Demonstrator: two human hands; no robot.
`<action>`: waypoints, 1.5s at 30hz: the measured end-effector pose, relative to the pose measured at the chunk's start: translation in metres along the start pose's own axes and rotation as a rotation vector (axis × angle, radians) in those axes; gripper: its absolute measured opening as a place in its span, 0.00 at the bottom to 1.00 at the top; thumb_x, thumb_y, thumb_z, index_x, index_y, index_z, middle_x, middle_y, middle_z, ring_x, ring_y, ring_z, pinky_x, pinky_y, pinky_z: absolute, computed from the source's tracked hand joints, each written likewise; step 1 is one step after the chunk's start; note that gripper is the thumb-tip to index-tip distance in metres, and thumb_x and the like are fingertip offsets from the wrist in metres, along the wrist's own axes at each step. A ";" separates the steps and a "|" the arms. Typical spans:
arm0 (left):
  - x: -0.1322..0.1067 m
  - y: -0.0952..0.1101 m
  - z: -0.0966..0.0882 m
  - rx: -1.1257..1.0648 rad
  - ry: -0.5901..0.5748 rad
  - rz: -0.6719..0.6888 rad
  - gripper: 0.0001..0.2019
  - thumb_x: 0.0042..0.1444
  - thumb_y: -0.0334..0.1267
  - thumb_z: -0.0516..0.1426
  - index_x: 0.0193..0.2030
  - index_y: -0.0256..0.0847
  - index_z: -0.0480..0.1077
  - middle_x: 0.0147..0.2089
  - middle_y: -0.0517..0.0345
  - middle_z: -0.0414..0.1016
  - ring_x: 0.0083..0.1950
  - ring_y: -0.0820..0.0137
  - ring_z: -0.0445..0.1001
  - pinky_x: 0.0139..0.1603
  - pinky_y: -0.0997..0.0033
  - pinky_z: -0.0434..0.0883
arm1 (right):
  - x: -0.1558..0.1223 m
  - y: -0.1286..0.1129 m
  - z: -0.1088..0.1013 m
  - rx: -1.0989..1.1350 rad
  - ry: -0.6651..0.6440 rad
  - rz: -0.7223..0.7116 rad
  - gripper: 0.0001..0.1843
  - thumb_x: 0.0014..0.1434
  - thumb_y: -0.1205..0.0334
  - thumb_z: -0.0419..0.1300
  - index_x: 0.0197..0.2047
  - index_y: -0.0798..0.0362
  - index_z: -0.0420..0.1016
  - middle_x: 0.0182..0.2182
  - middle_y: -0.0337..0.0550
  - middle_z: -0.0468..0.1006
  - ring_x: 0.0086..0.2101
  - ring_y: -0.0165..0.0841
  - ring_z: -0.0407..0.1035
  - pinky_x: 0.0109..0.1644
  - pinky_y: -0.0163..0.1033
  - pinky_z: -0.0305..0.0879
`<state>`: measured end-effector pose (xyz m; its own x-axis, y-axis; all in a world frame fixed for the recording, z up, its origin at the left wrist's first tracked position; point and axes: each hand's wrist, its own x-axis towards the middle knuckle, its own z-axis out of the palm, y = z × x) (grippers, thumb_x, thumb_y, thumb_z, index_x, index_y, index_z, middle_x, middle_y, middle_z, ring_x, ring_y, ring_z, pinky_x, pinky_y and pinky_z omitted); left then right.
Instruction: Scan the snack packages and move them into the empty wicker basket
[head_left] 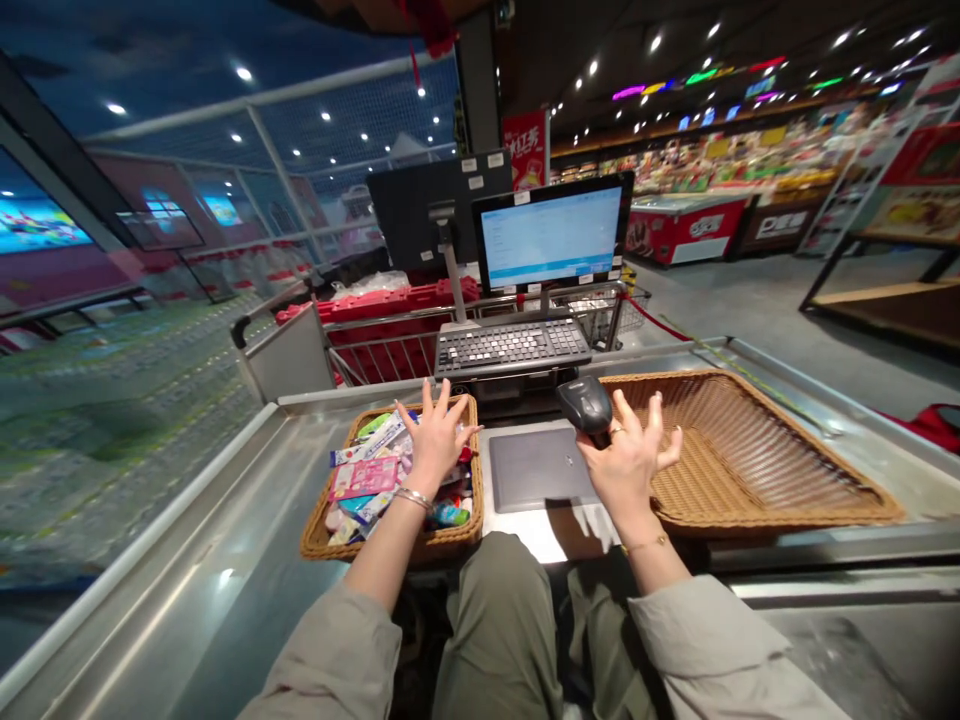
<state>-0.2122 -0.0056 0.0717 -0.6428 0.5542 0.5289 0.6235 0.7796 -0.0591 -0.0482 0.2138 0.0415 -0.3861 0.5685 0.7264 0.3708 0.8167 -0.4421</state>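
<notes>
My left hand is spread wide, palm down, above the right part of a wicker basket. That basket is filled with small packaged goods, among them a pink packet and a white-and-blue slim box. Nothing shows in the left hand's grasp. A black handheld barcode scanner has its handle between the thumb and a bent finger of my right hand, while the other fingers stretch out. The handle's lower end is hidden. Beneath the scanner lies a flat grey pad.
A larger wicker basket stands at the right of the metal counter. Behind the pad are a keyboard and a lit monitor. A shopping cart with red contents stands beyond.
</notes>
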 end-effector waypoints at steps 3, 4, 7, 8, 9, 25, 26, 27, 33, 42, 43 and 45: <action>-0.014 -0.020 -0.008 0.058 -0.038 -0.046 0.23 0.64 0.50 0.58 0.64 0.50 0.71 0.77 0.50 0.54 0.79 0.44 0.43 0.67 0.17 0.30 | -0.003 -0.007 0.005 0.021 -0.021 -0.016 0.15 0.60 0.52 0.60 0.43 0.52 0.80 0.61 0.52 0.74 0.71 0.53 0.44 0.68 0.72 0.37; -0.019 -0.025 -0.010 0.073 -0.052 -0.061 0.22 0.64 0.50 0.58 0.64 0.50 0.71 0.77 0.49 0.54 0.79 0.44 0.43 0.67 0.16 0.30 | -0.004 -0.009 0.006 0.029 -0.028 -0.023 0.15 0.60 0.52 0.60 0.42 0.53 0.80 0.61 0.53 0.74 0.71 0.53 0.44 0.68 0.73 0.37; -0.034 -0.038 -0.016 0.107 -0.080 -0.094 0.21 0.64 0.50 0.58 0.61 0.49 0.74 0.76 0.48 0.54 0.79 0.43 0.42 0.67 0.16 0.31 | -0.006 -0.014 0.011 0.053 -0.048 -0.035 0.13 0.59 0.53 0.60 0.41 0.53 0.80 0.62 0.52 0.74 0.71 0.55 0.44 0.67 0.74 0.38; -0.038 -0.041 -0.017 0.119 -0.086 -0.105 0.20 0.64 0.50 0.58 0.60 0.49 0.74 0.76 0.48 0.55 0.79 0.43 0.42 0.67 0.16 0.31 | -0.007 -0.015 0.013 0.060 -0.052 -0.036 0.13 0.59 0.53 0.60 0.41 0.52 0.80 0.62 0.52 0.74 0.71 0.56 0.44 0.67 0.74 0.38; -0.042 -0.044 -0.018 0.132 -0.090 -0.118 0.20 0.65 0.50 0.57 0.60 0.48 0.74 0.76 0.47 0.55 0.79 0.43 0.42 0.67 0.16 0.30 | -0.007 -0.016 0.014 0.066 -0.054 -0.037 0.13 0.59 0.54 0.60 0.40 0.52 0.80 0.62 0.51 0.74 0.71 0.56 0.45 0.67 0.74 0.38; -0.070 -0.046 -0.009 0.213 -0.218 -0.174 0.15 0.64 0.48 0.58 0.52 0.47 0.79 0.75 0.44 0.58 0.78 0.40 0.46 0.65 0.15 0.28 | -0.014 -0.018 0.020 0.073 -0.048 -0.066 0.13 0.59 0.54 0.59 0.39 0.53 0.79 0.60 0.52 0.76 0.70 0.56 0.48 0.67 0.73 0.39; -0.069 -0.045 -0.010 0.210 -0.230 -0.176 0.14 0.64 0.46 0.58 0.51 0.46 0.79 0.75 0.45 0.59 0.78 0.41 0.46 0.66 0.15 0.28 | -0.014 -0.017 0.020 0.074 -0.051 -0.063 0.13 0.59 0.54 0.59 0.39 0.52 0.79 0.60 0.51 0.76 0.70 0.55 0.47 0.67 0.73 0.39; -0.068 -0.044 -0.010 0.206 -0.243 -0.177 0.13 0.64 0.45 0.58 0.49 0.45 0.79 0.75 0.45 0.59 0.78 0.41 0.47 0.66 0.15 0.29 | -0.014 -0.017 0.021 0.074 -0.054 -0.063 0.13 0.59 0.53 0.59 0.39 0.52 0.79 0.60 0.51 0.76 0.70 0.55 0.47 0.67 0.73 0.39; -0.058 -0.040 -0.019 0.179 -0.247 -0.154 0.11 0.64 0.37 0.56 0.49 0.42 0.78 0.75 0.44 0.58 0.78 0.43 0.47 0.66 0.15 0.31 | -0.015 -0.015 0.019 0.080 -0.054 -0.079 0.13 0.60 0.53 0.57 0.40 0.51 0.79 0.60 0.50 0.75 0.70 0.55 0.47 0.67 0.73 0.38; -0.037 -0.030 -0.032 0.151 -0.062 -0.150 0.17 0.65 0.37 0.54 0.58 0.46 0.74 0.78 0.51 0.49 0.79 0.44 0.38 0.68 0.16 0.30 | -0.016 -0.013 0.018 0.097 -0.095 -0.112 0.10 0.58 0.57 0.59 0.39 0.51 0.78 0.64 0.47 0.72 0.71 0.53 0.44 0.69 0.72 0.36; -0.034 -0.027 -0.032 0.140 -0.057 -0.147 0.17 0.65 0.37 0.54 0.59 0.47 0.74 0.78 0.53 0.48 0.80 0.44 0.37 0.68 0.16 0.30 | -0.016 -0.013 0.017 0.104 -0.098 -0.122 0.10 0.58 0.57 0.59 0.38 0.51 0.78 0.64 0.47 0.72 0.72 0.53 0.44 0.68 0.72 0.36; -0.026 -0.020 -0.030 0.116 -0.047 -0.140 0.17 0.66 0.38 0.54 0.60 0.50 0.74 0.79 0.55 0.47 0.80 0.44 0.36 0.68 0.16 0.30 | -0.016 -0.014 0.016 0.112 -0.107 -0.143 0.10 0.58 0.57 0.59 0.38 0.51 0.78 0.64 0.48 0.71 0.72 0.54 0.44 0.68 0.73 0.36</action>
<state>-0.1945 -0.0449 0.0845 -0.7416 0.4484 0.4990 0.4722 0.8772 -0.0865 -0.0604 0.1949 0.0273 -0.5178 0.4480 0.7288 0.2114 0.8925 -0.3985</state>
